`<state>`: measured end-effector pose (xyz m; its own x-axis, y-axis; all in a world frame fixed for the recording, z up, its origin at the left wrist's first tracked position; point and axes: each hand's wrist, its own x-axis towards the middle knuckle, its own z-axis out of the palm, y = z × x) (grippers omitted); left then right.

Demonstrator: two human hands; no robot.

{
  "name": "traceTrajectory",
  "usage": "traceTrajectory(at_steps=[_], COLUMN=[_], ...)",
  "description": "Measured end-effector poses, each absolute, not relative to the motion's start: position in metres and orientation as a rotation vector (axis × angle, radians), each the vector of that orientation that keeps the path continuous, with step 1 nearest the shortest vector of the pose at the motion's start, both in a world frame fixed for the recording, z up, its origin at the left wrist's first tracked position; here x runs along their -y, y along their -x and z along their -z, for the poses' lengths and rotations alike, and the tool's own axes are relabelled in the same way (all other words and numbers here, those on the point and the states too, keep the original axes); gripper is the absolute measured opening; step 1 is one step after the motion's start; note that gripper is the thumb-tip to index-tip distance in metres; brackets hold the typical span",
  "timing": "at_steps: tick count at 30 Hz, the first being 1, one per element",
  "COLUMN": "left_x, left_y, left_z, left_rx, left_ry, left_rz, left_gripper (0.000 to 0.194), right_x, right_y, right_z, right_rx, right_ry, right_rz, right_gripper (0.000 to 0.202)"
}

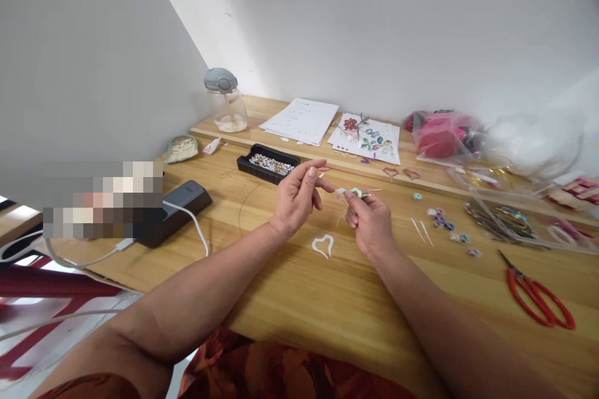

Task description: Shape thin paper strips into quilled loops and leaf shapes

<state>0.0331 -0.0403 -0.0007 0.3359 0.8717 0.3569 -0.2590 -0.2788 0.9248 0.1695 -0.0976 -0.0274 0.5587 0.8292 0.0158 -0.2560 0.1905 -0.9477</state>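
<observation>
My right hand (372,218) is closed in a pinch on a small piece wound with white and pale green thread (356,192). Thin white ends stick out to its right, and a fine strand hangs below. My left hand (299,198) is just left of it, its fingers apart and one fingertip reaching to the piece's left end. Whether a fine thread runs over these fingers I cannot make out. Beside the left fingertips shows a small pink loop (324,169). Below both hands, a white heart-shaped cutout (322,245) lies flat on the wooden table (299,299).
Behind my left hand sits a black tray (262,169) of beads. To the right lie several thread bobbins (440,219), two white strips (422,231), red-handled scissors (538,296) and a clear box (556,238). A dark power bank (180,209) with cables is at left.
</observation>
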Motion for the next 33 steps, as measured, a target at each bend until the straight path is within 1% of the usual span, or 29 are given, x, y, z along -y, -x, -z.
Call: traceTrajectory(at_steps=[3,8,12,17,23,27,33], left_x=[0.036,0.027,0.026,0.028,0.024,0.024,0.025], left_y=[-0.033,-0.033,-0.034,-0.036,-0.036,-0.034,-0.034], left_z=[0.003,0.009,0.010,0.008,0.010,0.008,0.009], left_rx=[-0.595,-0.597,-0.592,-0.675,-0.705,-0.700,-0.693], left_ry=[-1.569,-1.993,-2.054,-1.958,-1.816,-1.771,-1.773], left_rz=[-1.246,-1.270,-1.173,-1.064,-0.970,-0.907,-0.915], left_gripper=[0.045,0.022,0.014,0.012,0.017,0.019,0.019], right_x=[0.097,0.099,0.101,0.102,0.101,0.102,0.103], right_y=[-0.170,-0.169,-0.167,-0.167,-0.168,-0.167,-0.165], right_z=[0.029,0.029,0.027,0.026,0.028,0.024,0.020], right_rx=[0.657,0.757,0.792,0.760,0.727,0.698,0.671], right_ry=[1.143,1.177,1.164,1.169,1.156,1.122,1.108], right_rz=[-0.823,-0.769,-0.770,-0.812,-0.847,-0.927,-0.968], right_gripper=[0.034,0.030,0.028,0.029,0.030,0.031,0.031])
